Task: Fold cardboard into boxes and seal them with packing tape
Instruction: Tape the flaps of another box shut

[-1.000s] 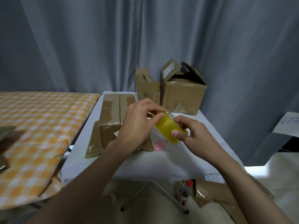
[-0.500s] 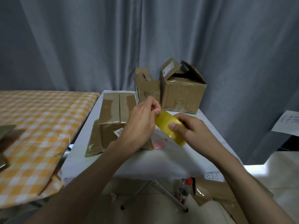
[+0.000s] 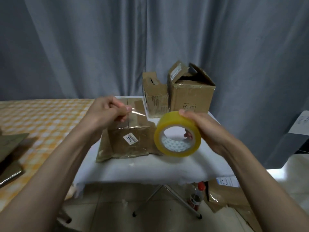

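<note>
Pinching one tape strip [image 3: 136, 113], left hand [image 3: 107, 113], one tape roll [image 3: 178, 133] gripped by right hand [image 3: 205, 129], three boxes counted on surface [image 3: 142, 166].

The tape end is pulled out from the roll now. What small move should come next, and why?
Probably lower the strip onto the top seam of the near box. The left hand pinches the free tape end above it, the right hand holds the tape roll.

I see my right hand [image 3: 207, 129] gripping a yellow tape roll [image 3: 178, 133] above the white table [image 3: 150, 166]; my left hand [image 3: 107, 113] pinches its clear strip [image 3: 138, 113].
</note>
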Motion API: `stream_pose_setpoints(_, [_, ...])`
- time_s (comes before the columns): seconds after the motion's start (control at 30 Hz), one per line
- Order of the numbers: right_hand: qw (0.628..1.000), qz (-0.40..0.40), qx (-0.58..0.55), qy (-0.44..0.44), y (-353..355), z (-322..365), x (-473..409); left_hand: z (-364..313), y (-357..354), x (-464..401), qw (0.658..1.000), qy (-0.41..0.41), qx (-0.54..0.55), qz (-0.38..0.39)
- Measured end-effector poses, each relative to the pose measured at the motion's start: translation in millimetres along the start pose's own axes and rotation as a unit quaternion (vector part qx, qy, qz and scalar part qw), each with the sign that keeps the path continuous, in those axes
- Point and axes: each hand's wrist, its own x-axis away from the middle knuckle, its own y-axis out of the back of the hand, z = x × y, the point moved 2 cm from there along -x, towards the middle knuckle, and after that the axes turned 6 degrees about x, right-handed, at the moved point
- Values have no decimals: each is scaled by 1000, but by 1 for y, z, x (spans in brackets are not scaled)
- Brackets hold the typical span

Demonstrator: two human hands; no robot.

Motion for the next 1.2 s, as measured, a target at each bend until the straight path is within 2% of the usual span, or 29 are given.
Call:
stream_pose_setpoints(0.13, [991,-47,122,25,-6,16,-18,7,24,4,1000,18,-14,-5])
stream_pose_setpoints(0.23, [947,-103,302,41,-13,32,-37,13,48,2,999,26,-20,-39])
stream_pose_setpoints(0.3, [924,-110,363,44,-23,37,-47,20,62,0,997,44,-36,-55])
stream_pose_setpoints(0.5, [928,-15,371,15,-28,38,-72,41,76,-5,994,91,-40,-48])
stream_pose_setpoints(0.67, [927,-24,374,-8,-24,27,-84,45,73,-6,993,109,-41,-34])
stream_pose_setpoints(0.93, [935,17,350,-45,-32,6,-85,59,66,-6,988,141,-63,-25])
stream_pose_setpoints(1.07, [928,16,369,-51,-35,-4,-84,63,66,-7,973,174,-152,-5])
stream_pose_setpoints(1.13, [932,17,358,-50,-35,-7,-84,56,69,-8,948,182,-262,-5])
stream_pose_setpoints(1.2, [937,25,346,-46,-37,-7,-85,47,65,-10,918,93,-383,-38])
